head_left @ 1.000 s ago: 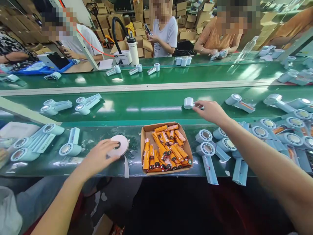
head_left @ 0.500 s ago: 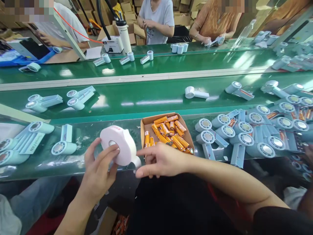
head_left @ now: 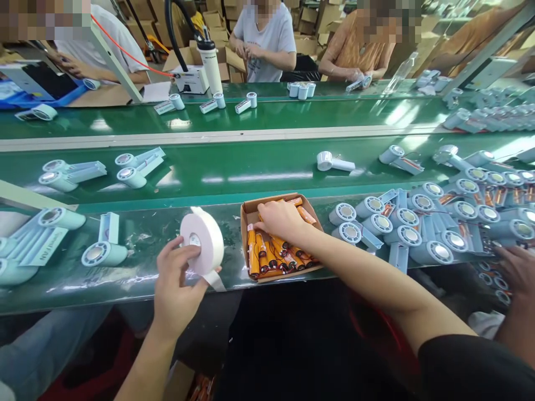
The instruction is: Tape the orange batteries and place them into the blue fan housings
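My left hand is closed on a roll of white tape, with fingertips at its core. A short loose end of tape hangs from the roll's underside, near my thumb. My right hand reaches over a shallow cardboard box of orange cylindrical batteries with thin wires. Its thumb and fingers look apart and bent down onto the batteries; the fingertips are partly hidden, and nothing shows held between them.
Light-blue handheld fan housings crowd the bench on the right; several more lie at left. Beyond runs a green conveyor carrying scattered housings. Co-workers stand across the line. Another person's hand is at far right.
My right hand has left the tape's side and moved forward over the battery box. My left hand has turned the tape roll and shifted slightly right. The loose tape end now hangs lower.
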Demonstrator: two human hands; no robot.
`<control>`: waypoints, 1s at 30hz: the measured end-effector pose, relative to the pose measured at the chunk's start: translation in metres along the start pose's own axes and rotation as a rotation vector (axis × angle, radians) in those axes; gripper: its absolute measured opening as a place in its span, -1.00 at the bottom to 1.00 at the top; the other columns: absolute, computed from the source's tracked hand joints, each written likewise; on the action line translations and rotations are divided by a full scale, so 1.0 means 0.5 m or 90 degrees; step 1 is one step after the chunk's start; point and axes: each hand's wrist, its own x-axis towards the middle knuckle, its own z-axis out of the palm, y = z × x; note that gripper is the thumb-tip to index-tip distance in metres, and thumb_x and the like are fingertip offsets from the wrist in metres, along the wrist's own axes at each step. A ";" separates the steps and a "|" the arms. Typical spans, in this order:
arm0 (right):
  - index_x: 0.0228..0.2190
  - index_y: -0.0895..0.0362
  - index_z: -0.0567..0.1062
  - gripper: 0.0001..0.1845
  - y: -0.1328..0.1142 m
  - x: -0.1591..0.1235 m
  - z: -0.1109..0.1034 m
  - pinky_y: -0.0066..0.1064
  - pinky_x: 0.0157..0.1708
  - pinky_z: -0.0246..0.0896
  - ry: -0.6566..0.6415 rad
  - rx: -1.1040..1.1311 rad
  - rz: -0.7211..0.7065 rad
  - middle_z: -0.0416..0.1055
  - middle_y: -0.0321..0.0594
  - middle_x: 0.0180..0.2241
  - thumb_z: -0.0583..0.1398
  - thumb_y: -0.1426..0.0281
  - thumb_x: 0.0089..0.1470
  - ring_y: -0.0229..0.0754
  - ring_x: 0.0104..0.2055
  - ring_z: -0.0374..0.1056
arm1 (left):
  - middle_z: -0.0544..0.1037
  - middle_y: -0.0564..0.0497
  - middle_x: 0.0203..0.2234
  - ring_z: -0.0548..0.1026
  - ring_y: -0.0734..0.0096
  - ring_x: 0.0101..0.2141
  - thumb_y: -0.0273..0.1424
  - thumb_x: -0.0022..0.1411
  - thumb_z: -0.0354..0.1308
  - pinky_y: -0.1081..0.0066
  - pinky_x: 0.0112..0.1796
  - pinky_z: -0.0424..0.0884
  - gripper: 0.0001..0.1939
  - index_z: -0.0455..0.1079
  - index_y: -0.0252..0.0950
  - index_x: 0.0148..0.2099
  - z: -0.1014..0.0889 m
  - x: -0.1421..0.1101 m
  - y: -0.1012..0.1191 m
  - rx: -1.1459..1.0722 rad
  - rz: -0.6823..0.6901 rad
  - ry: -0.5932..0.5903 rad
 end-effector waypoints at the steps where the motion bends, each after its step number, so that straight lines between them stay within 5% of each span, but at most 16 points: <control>1: -0.09 0.23 0.66 -0.68 0.004 0.011 0.002 -0.10 -0.07 0.49 -0.008 -0.002 0.003 0.67 0.23 -0.07 0.32 0.23 0.32 0.28 0.00 0.63 | 0.56 -0.11 -0.02 0.47 -0.05 0.26 -0.37 0.29 0.40 0.27 -0.18 0.72 -0.66 0.48 -0.13 0.08 0.005 -0.001 0.003 0.009 0.017 -0.013; 4: -0.01 0.12 0.66 -0.75 0.017 0.005 0.010 -0.16 0.05 0.51 -0.003 0.074 -0.047 0.70 0.03 -0.05 0.30 0.34 0.32 0.11 0.05 0.63 | 0.58 -0.11 -0.03 0.48 -0.08 0.23 -0.42 0.31 0.36 0.13 -0.08 0.69 -0.62 0.46 -0.14 0.15 0.015 -0.001 0.010 0.040 0.066 -0.035; 7: 0.14 0.05 0.59 -0.61 0.038 -0.042 0.016 -0.24 0.11 0.54 0.100 0.438 -0.134 0.70 -0.15 0.00 0.31 0.32 0.31 -0.10 0.03 0.64 | 0.60 -0.08 -0.10 0.51 -0.08 0.17 -0.49 0.30 0.37 -0.02 0.07 0.61 -0.60 0.47 -0.15 0.14 0.016 0.000 0.019 0.076 0.143 -0.040; 10: 0.00 0.11 0.63 -0.62 0.065 -0.088 0.023 -0.20 0.09 0.60 0.245 0.718 -0.191 0.69 -0.11 0.01 0.36 0.18 0.24 -0.08 -0.01 0.66 | 0.62 -0.07 -0.16 0.52 -0.05 0.11 -0.52 0.29 0.37 0.00 0.05 0.59 -0.64 0.49 -0.17 0.10 0.016 0.003 0.032 0.102 0.195 -0.060; 15: -0.16 0.06 0.68 -0.82 0.099 -0.113 0.031 -0.12 0.13 0.59 0.363 0.461 -0.101 0.73 -0.11 -0.07 0.32 0.26 0.27 -0.01 -0.01 0.67 | 0.65 -0.09 -0.12 0.52 -0.02 0.08 -0.57 0.26 0.33 0.05 0.02 0.59 -0.55 0.51 -0.15 0.16 0.032 0.011 0.050 0.094 0.218 -0.092; 21: -0.12 -0.03 0.62 -0.77 0.099 -0.172 0.042 -0.03 0.16 0.62 0.645 0.444 -0.339 0.73 -0.17 -0.05 0.33 0.51 0.22 0.03 0.03 0.68 | 0.67 -0.03 -0.20 0.52 0.04 0.08 -0.65 0.26 0.23 0.03 0.05 0.56 -0.52 0.50 -0.10 0.14 0.046 0.017 0.077 0.069 0.236 -0.139; 26: 0.04 -0.07 0.58 -0.46 0.089 -0.202 0.044 -0.06 0.16 0.64 0.654 0.476 -0.483 0.70 -0.18 0.04 0.35 0.68 0.13 0.03 0.08 0.66 | 0.68 0.01 -0.21 0.53 0.08 0.07 -0.67 0.26 0.21 0.02 0.07 0.55 -0.51 0.48 -0.08 0.13 0.049 0.023 0.105 0.049 0.263 -0.178; 30: 0.04 -0.03 0.57 -0.46 0.084 -0.211 0.052 -0.13 0.19 0.61 0.630 0.497 -0.507 0.70 -0.15 0.05 0.32 0.72 0.14 -0.02 0.12 0.63 | 0.69 0.02 -0.23 0.54 0.08 0.05 -0.71 0.22 0.19 0.02 0.06 0.56 -0.45 0.52 -0.04 0.12 0.050 0.029 0.115 0.046 0.296 -0.215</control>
